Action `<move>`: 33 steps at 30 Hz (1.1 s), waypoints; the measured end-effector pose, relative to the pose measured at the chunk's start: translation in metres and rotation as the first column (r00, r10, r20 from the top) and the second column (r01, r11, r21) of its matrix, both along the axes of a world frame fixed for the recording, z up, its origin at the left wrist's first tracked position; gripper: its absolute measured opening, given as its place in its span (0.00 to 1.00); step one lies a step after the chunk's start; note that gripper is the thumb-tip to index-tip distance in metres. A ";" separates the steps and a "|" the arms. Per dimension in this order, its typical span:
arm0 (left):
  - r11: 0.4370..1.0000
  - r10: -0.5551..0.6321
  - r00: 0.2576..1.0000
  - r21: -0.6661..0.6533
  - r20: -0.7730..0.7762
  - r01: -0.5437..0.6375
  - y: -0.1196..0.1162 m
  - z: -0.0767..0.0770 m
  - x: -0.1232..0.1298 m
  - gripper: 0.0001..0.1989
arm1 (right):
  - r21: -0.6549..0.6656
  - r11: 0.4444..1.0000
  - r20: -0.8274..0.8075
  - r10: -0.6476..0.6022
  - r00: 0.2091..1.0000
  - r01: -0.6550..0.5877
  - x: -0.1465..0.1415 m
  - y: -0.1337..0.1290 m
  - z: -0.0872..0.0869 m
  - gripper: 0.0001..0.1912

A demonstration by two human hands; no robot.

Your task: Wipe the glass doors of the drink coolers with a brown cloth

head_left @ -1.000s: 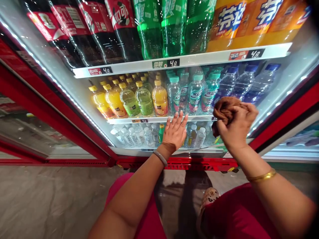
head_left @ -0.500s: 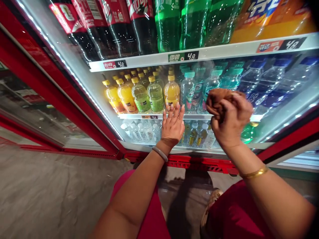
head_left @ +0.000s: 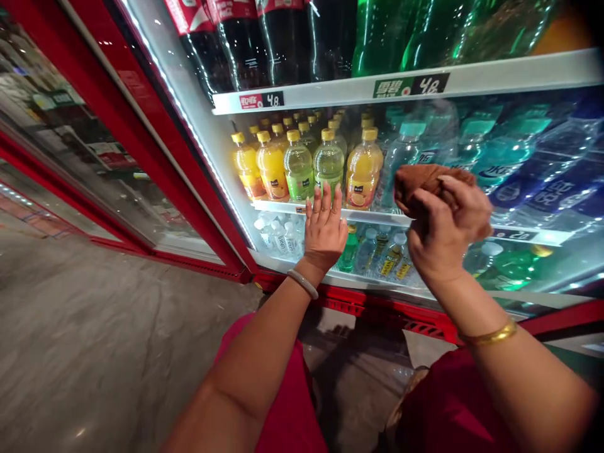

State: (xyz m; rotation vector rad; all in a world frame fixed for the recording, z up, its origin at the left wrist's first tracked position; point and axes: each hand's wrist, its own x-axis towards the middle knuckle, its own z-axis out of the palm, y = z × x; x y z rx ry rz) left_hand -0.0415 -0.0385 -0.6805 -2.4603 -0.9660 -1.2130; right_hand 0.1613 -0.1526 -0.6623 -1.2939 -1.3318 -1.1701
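Observation:
My left hand [head_left: 324,229] is flat with its fingers spread, in front of the middle shelf's white edge [head_left: 391,217]. Its fingertips overlap the lower part of a pale green juice bottle [head_left: 329,157]; whether they touch a glass pane in front of it I cannot tell. A crumpled brown cloth [head_left: 419,182] is bunched in my right hand [head_left: 448,233], whose fingers curl around it. The cloth covers part of the clear bottles with teal caps [head_left: 408,148]. Just right of my left hand's fingertips stands an orange juice bottle [head_left: 365,167].
Large cola bottles [head_left: 283,50] and green bottles [head_left: 384,38] line the upper shelf, above price tags [head_left: 410,85]. Small water bottles [head_left: 278,238] fill the bottom level. A red cooler frame [head_left: 155,138] runs along the left, above the grey floor [head_left: 94,352].
The view has shifted, so the shelves and bottles sit farther right and look closer. My left hand now overlaps the green juice bottle instead of the orange one. The cloth stays in my right hand.

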 end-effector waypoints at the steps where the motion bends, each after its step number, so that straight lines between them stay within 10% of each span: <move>1: 1.000 -0.003 1.000 -0.007 -0.004 0.003 0.002 0.000 -0.004 0.44 | -0.031 0.999 0.031 -0.008 1.000 0.009 -0.013 0.006 -0.004 0.22; 7: 1.000 0.003 0.996 -0.027 -0.084 -0.005 0.012 -0.003 -0.023 0.45 | -0.253 0.959 0.361 0.215 0.907 -0.127 -0.050 0.027 -0.023 0.15; 14: 0.987 0.099 0.994 -0.124 -0.037 -0.103 0.017 0.006 -0.041 0.39 | 0.097 0.986 0.040 0.129 0.991 -0.133 -0.038 0.043 -0.001 0.22; 21: 0.986 0.090 0.994 -0.137 -0.060 -0.098 0.028 -0.001 -0.061 0.35 | -0.281 0.935 0.287 0.295 0.911 -0.215 -0.092 0.061 -0.035 0.15; 27: 0.994 0.038 0.998 -0.100 -0.052 -0.043 0.031 0.000 -0.071 0.32 | 0.017 0.981 0.109 0.189 0.976 -0.192 -0.082 0.069 -0.006 0.18; 33: 0.993 0.067 0.997 -0.096 -0.026 -0.070 0.036 -0.003 -0.076 0.32 | -0.284 0.944 0.358 0.269 0.894 -0.170 -0.112 0.072 -0.038 0.12</move>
